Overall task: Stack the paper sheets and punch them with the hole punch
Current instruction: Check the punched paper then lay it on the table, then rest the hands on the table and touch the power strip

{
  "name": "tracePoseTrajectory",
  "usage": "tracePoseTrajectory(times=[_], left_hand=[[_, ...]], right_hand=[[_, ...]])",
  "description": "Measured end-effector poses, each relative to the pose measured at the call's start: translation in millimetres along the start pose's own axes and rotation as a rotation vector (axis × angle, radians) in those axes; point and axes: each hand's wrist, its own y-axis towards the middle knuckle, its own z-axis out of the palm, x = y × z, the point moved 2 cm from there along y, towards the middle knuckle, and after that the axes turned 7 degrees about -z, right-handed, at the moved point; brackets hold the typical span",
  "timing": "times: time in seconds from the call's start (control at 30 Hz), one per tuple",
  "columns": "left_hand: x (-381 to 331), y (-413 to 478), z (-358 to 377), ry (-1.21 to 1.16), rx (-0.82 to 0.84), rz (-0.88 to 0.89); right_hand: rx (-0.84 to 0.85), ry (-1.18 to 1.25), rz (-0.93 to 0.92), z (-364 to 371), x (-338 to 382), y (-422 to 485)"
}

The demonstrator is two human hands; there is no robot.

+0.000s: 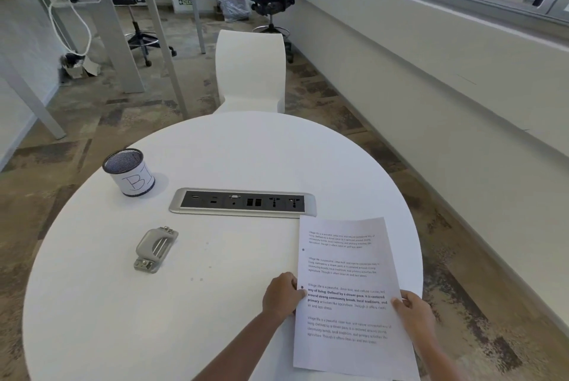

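Fingers of the left hand [281,296] and right hand [412,310] pinch the side edges of the paper sheets [348,288], near right on the table [234,149]. The hole punch [155,249] sits well apart, left

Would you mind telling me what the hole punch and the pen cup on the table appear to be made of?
The hole punch looks like grey metal with a dull satin finish: it shows soft highlights, and bright rivets or screws at both ends. The pen cup appears to be dark wire mesh, probably metal, since a fine grid shows inside its rim; a white paper label with handwritten letters wraps its outside.
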Motion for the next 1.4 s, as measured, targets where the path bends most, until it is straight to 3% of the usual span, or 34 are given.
tracePoseTrajectory(times=[0.53, 0.7, 1.07, 1.4], left_hand=[[4, -10, -1, 0.236, -0.165, 0.068], [25, -11, -16, 0.234, -0.342, 0.105], [103, -20, -126, 0.425, -0.636, 0.376], [189, 3, -239, 0.446, -0.682, 0.268]], right_hand=[[-0.084, -0.199, -0.089, -6, 8, -1], [-0.144, -0.228, -0.230, 9, 29, -11], [-0.033, -0.146, -0.400, 128, 86, -56], [0.164, -0.180, -0.549, 250, 161, -88]])
